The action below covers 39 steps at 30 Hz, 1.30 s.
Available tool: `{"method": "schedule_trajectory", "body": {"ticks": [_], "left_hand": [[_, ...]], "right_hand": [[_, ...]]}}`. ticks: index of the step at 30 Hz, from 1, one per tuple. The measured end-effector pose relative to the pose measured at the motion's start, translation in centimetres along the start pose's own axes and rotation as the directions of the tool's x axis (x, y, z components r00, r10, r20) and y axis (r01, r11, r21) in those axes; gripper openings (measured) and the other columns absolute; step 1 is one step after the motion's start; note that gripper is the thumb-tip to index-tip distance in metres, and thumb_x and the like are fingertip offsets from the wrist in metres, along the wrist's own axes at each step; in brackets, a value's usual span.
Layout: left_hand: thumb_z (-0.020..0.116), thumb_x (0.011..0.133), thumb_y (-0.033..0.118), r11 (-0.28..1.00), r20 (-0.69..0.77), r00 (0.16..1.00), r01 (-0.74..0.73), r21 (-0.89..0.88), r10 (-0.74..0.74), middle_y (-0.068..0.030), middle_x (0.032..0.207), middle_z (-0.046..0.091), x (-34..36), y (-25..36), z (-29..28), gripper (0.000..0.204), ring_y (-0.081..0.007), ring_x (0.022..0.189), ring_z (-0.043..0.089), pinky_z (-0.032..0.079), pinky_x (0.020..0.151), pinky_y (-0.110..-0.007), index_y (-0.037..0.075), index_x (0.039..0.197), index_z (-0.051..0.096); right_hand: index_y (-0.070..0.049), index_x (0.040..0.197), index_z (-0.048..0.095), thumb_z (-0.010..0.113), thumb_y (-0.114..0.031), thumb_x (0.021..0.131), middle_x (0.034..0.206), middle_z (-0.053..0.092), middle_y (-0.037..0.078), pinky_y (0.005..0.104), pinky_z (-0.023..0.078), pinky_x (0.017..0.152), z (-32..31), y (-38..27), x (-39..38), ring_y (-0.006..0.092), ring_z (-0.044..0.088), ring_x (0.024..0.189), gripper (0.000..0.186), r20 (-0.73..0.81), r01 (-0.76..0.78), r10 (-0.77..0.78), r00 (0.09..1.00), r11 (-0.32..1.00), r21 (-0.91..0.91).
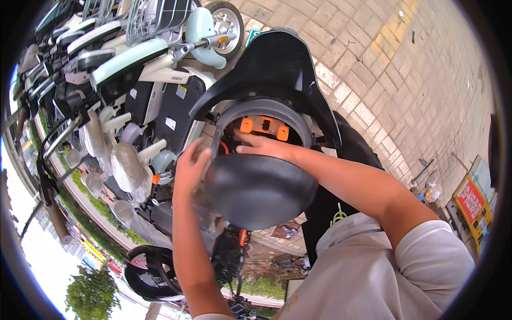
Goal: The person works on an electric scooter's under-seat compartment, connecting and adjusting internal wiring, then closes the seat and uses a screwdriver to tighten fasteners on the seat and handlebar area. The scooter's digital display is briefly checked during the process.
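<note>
My left hand (193, 162) is raised just left of a rounded black padded seat (260, 192), fingers apart, nothing visible in them. My right hand (261, 145) reaches over the seat into an open compartment (290, 114) with a grey rim, its fingers stretched out just below an orange plastic part (277, 129) with a black middle; the fingertips are partly hidden. A red cable (224, 146) shows inside the compartment. A curved black panel (256, 64) stands around the compartment's far side.
Rows of parked scooters (122, 64), some with wrapped parts, crowd the left. A black helmet (146, 272) is at the lower left. Brick paving (373, 80) covers the upper right; a red and yellow signboard (472, 200) leans at the right edge.
</note>
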<state>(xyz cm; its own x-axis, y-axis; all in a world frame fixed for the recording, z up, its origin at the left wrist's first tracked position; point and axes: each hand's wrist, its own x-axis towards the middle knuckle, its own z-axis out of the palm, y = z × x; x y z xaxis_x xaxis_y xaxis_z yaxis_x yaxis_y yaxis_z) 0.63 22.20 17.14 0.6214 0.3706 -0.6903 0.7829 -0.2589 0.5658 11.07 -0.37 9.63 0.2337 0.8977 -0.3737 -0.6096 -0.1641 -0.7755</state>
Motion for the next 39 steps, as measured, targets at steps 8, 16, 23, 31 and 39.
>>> {"method": "schedule_trajectory", "body": {"ticks": [8, 16, 23, 31, 39], "left_hand": [[0.054, 0.097, 0.049, 0.485, -0.401, 0.425, 0.107, -0.868, -0.812, -0.0137, 0.125, 0.06, -18.9, -20.1, 10.3, 0.06, -0.0262, 0.114, 0.058, 0.044, 0.098, -0.037, 0.009, 0.141, 0.048], [0.04, 0.098, 0.057, -0.262, -0.068, 0.863, -0.226, -0.938, -0.5, -0.0121, 0.138, 0.054, -17.5, -32.1, 24.0, 0.063, -0.0302, 0.127, 0.052, 0.041, 0.106, -0.049, 0.011, 0.141, 0.047], [0.039, 0.101, 0.052, -0.268, -0.187, 0.943, -0.262, -0.927, -0.276, -0.0135, 0.14, 0.051, -13.1, -30.7, 24.8, 0.062, -0.0297, 0.126, 0.052, 0.042, 0.106, -0.044, 0.004, 0.14, 0.047], [0.04, 0.1, 0.055, -0.305, -0.367, 0.821, -0.52, -0.798, -0.438, -0.0133, 0.14, 0.052, -14.9, -26.0, 26.1, 0.065, -0.0298, 0.125, 0.052, 0.042, 0.107, -0.045, 0.005, 0.14, 0.047], [0.046, 0.093, 0.063, -0.464, -0.169, 0.86, -0.414, -0.783, -0.482, -0.012, 0.132, 0.059, -12.7, -26.3, 26.3, 0.069, -0.0304, 0.118, 0.058, 0.047, 0.101, -0.045, 0.009, 0.136, 0.052]], "right_hand": [[0.005, 0.142, 0.044, 0.052, -0.033, 0.103, 0.134, 0.056, 0.015, 0.0349, 0.043, 0.104, -2.1, -12.3, -9.8, 0.0211, 0.055, 0.122, 0.055, 0.032, -0.342, 0.363, 0.931, 0.841, 0.42], [0.01, 0.111, 0.061, 0.075, -0.043, 0.084, 0.09, 0.068, 0.02, 0.0343, 0.054, 0.075, 6.2, -16.9, -6.9, 0.0226, 0.068, 0.084, 0.061, -0.373, -0.286, -0.077, 0.925, 0.505, -0.814], [0.009, 0.096, 0.065, 0.074, -0.041, 0.084, 0.079, 0.065, 0.011, 0.0265, 0.05, 0.066, 5.6, -14.9, -6.5, 0.0144, 0.061, 0.072, 0.053, -0.362, -0.193, -0.218, 0.906, 0.55, -0.813], [0.009, 0.097, 0.064, 0.071, -0.037, 0.087, 0.08, 0.065, 0.008, 0.0241, 0.048, 0.063, 1.7, -16.8, -3.3, 0.0099, 0.058, 0.071, 0.047, -0.297, -0.154, -0.189, 0.936, 0.54, -0.828], [0.009, 0.099, 0.063, 0.07, -0.037, 0.089, 0.081, 0.064, 0.009, 0.0251, 0.049, 0.064, -1.0, -15.3, -1.9, 0.0118, 0.059, 0.071, 0.048, -0.351, -0.218, -0.096, 0.931, 0.628, -0.748]]}}
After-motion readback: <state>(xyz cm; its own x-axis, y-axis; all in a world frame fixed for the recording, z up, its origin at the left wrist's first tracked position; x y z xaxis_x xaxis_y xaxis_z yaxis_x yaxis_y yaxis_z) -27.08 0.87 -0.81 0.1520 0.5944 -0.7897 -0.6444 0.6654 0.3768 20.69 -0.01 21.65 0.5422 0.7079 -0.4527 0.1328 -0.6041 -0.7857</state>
